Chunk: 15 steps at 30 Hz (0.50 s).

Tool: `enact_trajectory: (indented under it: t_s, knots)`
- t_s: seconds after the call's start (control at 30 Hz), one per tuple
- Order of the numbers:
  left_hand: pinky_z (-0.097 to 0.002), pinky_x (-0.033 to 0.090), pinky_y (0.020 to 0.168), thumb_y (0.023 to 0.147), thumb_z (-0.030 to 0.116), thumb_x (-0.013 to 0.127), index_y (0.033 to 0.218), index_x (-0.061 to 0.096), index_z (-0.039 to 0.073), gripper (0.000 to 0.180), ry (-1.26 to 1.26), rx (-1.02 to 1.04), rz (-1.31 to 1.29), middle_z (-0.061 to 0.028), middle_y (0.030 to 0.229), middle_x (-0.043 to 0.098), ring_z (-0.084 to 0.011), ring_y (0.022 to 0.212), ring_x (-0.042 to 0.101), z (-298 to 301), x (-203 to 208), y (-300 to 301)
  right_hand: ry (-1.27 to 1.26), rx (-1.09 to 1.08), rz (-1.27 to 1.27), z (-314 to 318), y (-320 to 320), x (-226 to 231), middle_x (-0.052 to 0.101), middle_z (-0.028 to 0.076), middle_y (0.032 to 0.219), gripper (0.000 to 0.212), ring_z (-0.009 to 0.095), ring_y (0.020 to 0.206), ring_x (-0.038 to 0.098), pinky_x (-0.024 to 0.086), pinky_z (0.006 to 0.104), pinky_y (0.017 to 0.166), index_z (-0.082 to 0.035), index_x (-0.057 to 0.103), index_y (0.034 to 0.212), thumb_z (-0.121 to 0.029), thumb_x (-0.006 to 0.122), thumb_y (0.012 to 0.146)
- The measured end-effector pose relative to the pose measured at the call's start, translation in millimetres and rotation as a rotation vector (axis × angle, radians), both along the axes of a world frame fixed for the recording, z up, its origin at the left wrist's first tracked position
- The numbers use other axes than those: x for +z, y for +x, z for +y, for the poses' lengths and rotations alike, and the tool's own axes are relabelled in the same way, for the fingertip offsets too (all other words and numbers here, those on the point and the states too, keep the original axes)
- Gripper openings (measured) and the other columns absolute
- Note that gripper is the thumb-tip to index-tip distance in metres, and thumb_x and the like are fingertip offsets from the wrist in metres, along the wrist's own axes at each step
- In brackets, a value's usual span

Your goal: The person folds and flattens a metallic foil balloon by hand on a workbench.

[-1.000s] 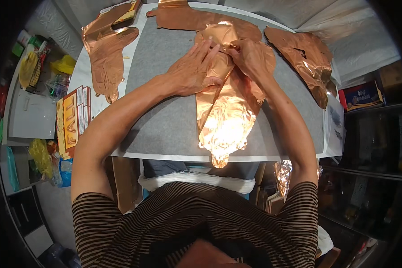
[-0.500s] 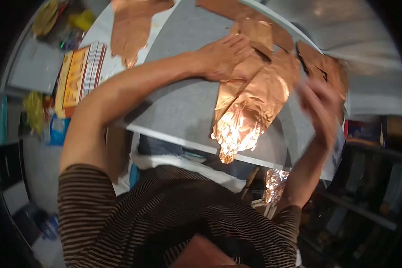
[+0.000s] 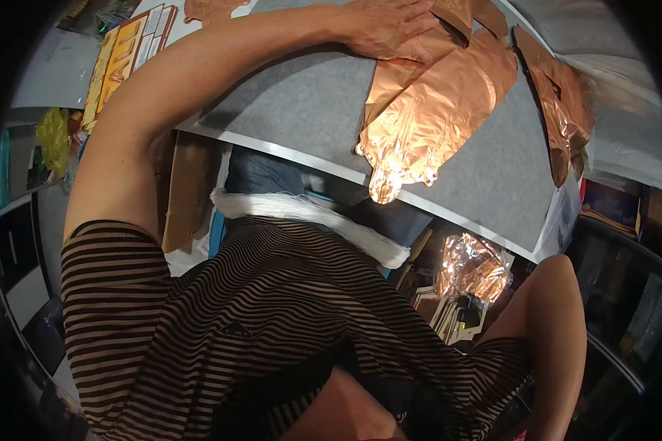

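My left hand (image 3: 393, 29) lies flat on copper-coloured foil, fingers stretched out and partly cut off by the top edge. Under and beside it spreads a glove-shaped piece of foil (image 3: 449, 103), whose crinkled, fingered end reaches over the table's near edge. To its right, a second copper piece (image 3: 559, 103) with a slit hangs toward the table's right edge. My right arm is bent at the elbow on the right side, and its hand is out of sight below the picture.
The grey-topped table (image 3: 287, 110) has a white edge. At the left stand yellow and red printed boxes (image 3: 118, 59) and a yellow bag (image 3: 55, 143). Crumpled shiny foil (image 3: 471, 268) sits below the table by my right side. Translucent sheeting (image 3: 625, 125) lies beyond the right edge.
My right hand has gone from above the foil's right side down out of view. The picture has shifted, and my left hand stays on the foil, whose fingered end looks flatter.
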<state>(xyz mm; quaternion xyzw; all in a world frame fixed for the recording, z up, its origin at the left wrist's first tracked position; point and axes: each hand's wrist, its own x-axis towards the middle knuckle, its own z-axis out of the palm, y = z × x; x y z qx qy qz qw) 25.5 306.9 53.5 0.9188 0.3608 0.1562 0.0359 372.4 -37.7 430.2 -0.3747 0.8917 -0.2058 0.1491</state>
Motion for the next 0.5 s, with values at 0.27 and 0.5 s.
enact_trajectory:
  t_s: [0.27,0.5]
  knots:
    - [-0.0587,0.018,0.128,0.106,0.052,0.047,0.156,0.035,-0.008,0.079,-0.064,0.111,0.126,-0.0395,0.158,0.035,-0.0547,0.152,0.027,-6.4,7.4,11.3,-0.123,-0.019,0.07,7.5,38.5,-10.7,0.077,0.016,0.102,0.033,0.027,0.086,0.071,0.06,0.0405,0.082,0.001,0.078,0.105,-0.031,0.069,0.1]
    - [-0.0568,0.02,0.128,0.105,0.053,0.048,0.154,0.039,-0.006,0.077,0.094,-0.01,-0.015,-0.0394,0.158,0.036,-0.0532,0.151,0.03,9.8,-11.6,9.9,-0.257,0.005,0.156,29.7,57.0,-35.0,0.075,0.015,0.1,0.03,0.027,0.086,0.07,0.059,0.04,0.08,0.0,0.077,0.102,-0.028,0.067,0.099]
